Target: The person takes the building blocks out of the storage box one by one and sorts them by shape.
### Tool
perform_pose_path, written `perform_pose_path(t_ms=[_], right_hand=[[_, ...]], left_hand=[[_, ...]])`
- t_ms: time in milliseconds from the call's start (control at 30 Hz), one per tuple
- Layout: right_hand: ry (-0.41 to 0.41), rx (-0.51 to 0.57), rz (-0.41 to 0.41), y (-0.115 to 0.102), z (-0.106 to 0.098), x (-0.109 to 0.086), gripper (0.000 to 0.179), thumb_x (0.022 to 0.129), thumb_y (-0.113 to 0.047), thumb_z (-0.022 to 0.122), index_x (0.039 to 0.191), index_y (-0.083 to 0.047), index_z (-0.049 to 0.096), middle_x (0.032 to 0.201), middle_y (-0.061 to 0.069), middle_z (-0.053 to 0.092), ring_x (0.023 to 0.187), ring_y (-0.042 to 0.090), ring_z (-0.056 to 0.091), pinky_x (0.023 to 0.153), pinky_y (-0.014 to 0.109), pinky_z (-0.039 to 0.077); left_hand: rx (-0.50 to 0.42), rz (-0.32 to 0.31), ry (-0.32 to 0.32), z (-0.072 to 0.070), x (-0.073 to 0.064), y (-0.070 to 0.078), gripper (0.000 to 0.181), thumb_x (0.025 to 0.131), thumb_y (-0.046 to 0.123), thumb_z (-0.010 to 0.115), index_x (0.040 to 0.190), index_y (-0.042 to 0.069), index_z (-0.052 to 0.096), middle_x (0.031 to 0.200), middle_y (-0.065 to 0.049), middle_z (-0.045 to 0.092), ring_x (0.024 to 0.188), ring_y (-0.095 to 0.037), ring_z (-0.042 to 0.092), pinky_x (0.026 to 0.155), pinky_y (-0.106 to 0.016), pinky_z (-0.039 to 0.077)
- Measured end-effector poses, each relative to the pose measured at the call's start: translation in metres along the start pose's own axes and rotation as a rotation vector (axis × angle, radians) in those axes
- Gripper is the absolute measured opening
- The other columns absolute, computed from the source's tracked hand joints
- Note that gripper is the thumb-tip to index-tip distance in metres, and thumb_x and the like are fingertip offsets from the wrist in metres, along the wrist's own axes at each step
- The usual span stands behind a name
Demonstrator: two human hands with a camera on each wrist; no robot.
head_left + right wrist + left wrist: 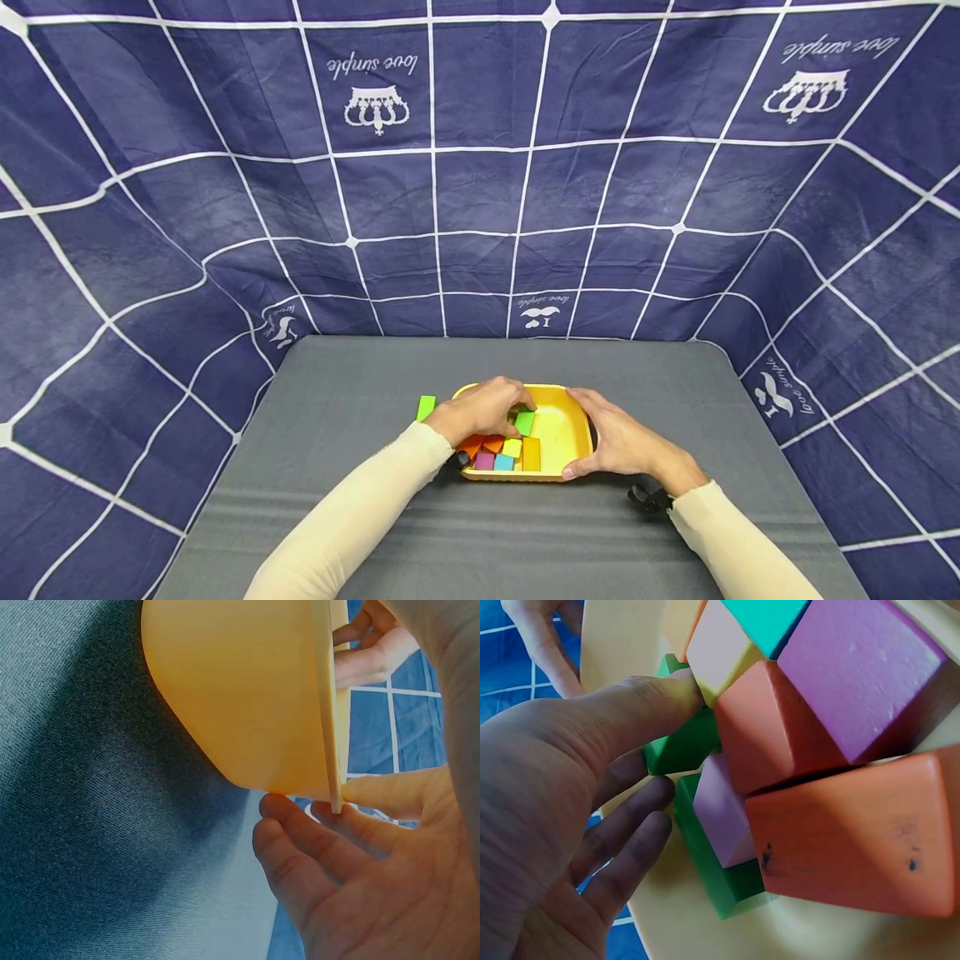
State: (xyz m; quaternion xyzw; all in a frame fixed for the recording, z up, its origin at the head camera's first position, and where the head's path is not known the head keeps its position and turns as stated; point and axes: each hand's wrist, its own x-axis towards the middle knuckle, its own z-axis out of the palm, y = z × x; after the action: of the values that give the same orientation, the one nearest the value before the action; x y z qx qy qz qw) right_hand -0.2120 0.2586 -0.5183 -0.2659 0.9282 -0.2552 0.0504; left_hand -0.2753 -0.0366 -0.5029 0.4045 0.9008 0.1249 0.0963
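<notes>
A yellow plastic tray (557, 429) of coloured wooden blocks sits on the grey table. Inside it, my left hand (483, 407) reaches down and pinches a green block (686, 746) between thumb and index finger, the other fingers spread loosely. My right hand (626, 437) holds the tray's right end, thumb at the near corner and fingers round the far one. Close to the left hand lie orange blocks (855, 836), a purple block (484, 462), a blue block (504, 462), a pale yellow cube (512, 448), a yellow block (531, 455) and a pink block (724, 817).
Left of the tray, another green block (426, 407) lies on the grey tabletop (360, 383). A blue cloth (480, 192) with white lines hangs behind and at both sides. Dark straps (648, 498) circle the wrists.
</notes>
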Motion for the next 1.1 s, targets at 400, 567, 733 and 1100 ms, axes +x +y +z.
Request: perform_pose_path(t_ms=[400, 567, 733, 1100], right_hand=[[0.008, -0.007, -0.009, 0.001, 0.002, 0.001, 0.143, 0.071, -0.07, 0.107, 0.174, 0.006, 0.043, 0.174, 0.024, 0.055, 0.154, 0.043, 0.063, 0.128, 0.067, 0.053], [0.001, -0.003, 0.003, 0.0, 0.002, 0.001, 0.143, 0.07, -0.07, 0.107, 0.174, 0.005, 0.043, 0.174, 0.023, 0.054, 0.154, 0.043, 0.063, 0.128, 0.067, 0.053], [-0.009, -0.002, 0.017, -0.001, 0.001, 0.0, 0.143, 0.07, -0.068, 0.108, 0.175, 0.005, 0.042, 0.175, 0.024, 0.054, 0.154, 0.044, 0.063, 0.129, 0.068, 0.052], [0.005, -0.017, 0.013, -0.002, 0.001, -0.001, 0.143, 0.07, -0.069, 0.107, 0.174, 0.005, 0.044, 0.173, 0.024, 0.055, 0.154, 0.044, 0.064, 0.129, 0.067, 0.053]], left_hand=[[-0.056, -0.005, 0.027, -0.011, -0.013, -0.004, 0.051, 0.098, 0.028, 0.098, 0.146, 0.016, 0.082, 0.148, -0.001, 0.079, 0.129, -0.02, 0.076, 0.119, -0.035, 0.062], [-0.079, -0.006, 0.041, -0.014, -0.018, -0.007, 0.051, 0.099, 0.029, 0.097, 0.145, 0.016, 0.082, 0.147, -0.002, 0.078, 0.131, -0.022, 0.076, 0.12, -0.038, 0.062], [-0.105, -0.009, 0.072, -0.016, -0.024, -0.009, 0.051, 0.1, 0.028, 0.095, 0.148, 0.015, 0.081, 0.15, -0.003, 0.077, 0.135, -0.026, 0.074, 0.121, -0.042, 0.062], [-0.14, -0.009, 0.147, -0.026, -0.041, -0.016, 0.052, 0.099, 0.024, 0.095, 0.147, 0.012, 0.08, 0.145, -0.007, 0.075, 0.132, -0.03, 0.075, 0.121, -0.046, 0.062]])
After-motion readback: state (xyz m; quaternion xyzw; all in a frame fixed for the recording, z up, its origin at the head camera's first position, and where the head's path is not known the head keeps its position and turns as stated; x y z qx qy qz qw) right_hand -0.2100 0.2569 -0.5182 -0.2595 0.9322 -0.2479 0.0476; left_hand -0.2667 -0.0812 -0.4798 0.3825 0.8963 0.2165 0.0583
